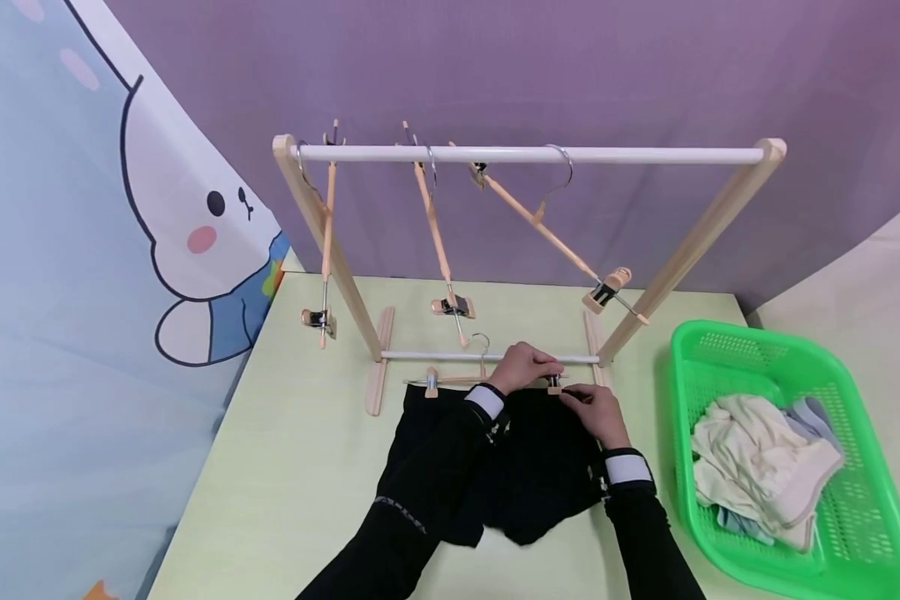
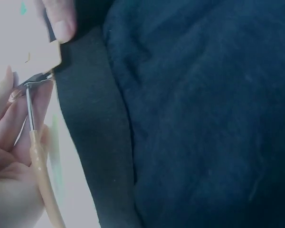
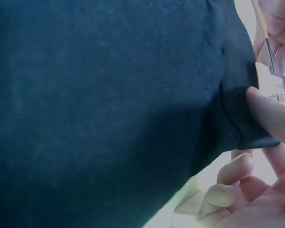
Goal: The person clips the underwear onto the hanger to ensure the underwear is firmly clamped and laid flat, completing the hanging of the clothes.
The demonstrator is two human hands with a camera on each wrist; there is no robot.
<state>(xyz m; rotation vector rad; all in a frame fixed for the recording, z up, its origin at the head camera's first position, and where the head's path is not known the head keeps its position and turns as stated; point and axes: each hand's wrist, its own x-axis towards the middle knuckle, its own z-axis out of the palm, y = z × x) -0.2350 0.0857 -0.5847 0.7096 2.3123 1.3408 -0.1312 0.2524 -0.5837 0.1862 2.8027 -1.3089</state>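
Observation:
Black shorts (image 1: 532, 475) lie flat on the table, waistband toward the rack. A wooden clip hanger (image 1: 457, 380) lies along that waistband, its left clip (image 1: 431, 385) over the fabric edge. My left hand (image 1: 523, 368) pinches the hanger's right clip (image 1: 554, 387) between thumb and fingers; in the left wrist view this clip (image 2: 45, 59) meets the waistband edge. Beside it, my right hand (image 1: 598, 413) pinches the waistband's right corner, thumb on top in the right wrist view. Whether the right clip's jaws grip the cloth is hard to tell.
Over the work stands a wooden rack with a white top bar (image 1: 645, 156) and a lower bar (image 1: 420, 356). Three clip hangers hang from it, one (image 1: 562, 242) slanting toward the right post. At right, a green basket (image 1: 682, 433) holds crumpled cream (image 1: 757, 467) and blue-grey clothes.

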